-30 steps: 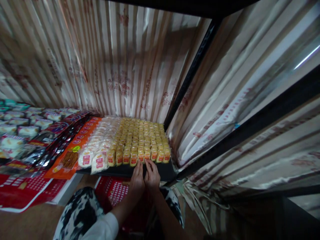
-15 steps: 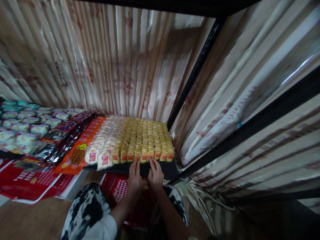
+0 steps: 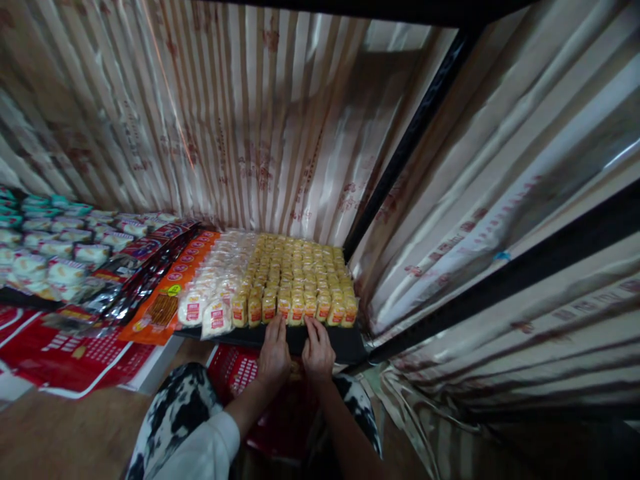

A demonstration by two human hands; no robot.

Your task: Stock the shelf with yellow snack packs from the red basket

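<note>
The left hand [image 3: 274, 359] and right hand [image 3: 319, 350], fingers [image 3: 273, 331] straight and together, touch yellow packets [image 3: 297, 308] already in rows ahead, while one white packet [image 3: 217, 316] to their left juts out.

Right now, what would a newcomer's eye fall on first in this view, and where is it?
Most likely the block of yellow packets, in close rows at the right end of the black shelf, with the left hand and right hand at its front row. The bright orange bag probably comes next, lying left of the white packets.
</note>
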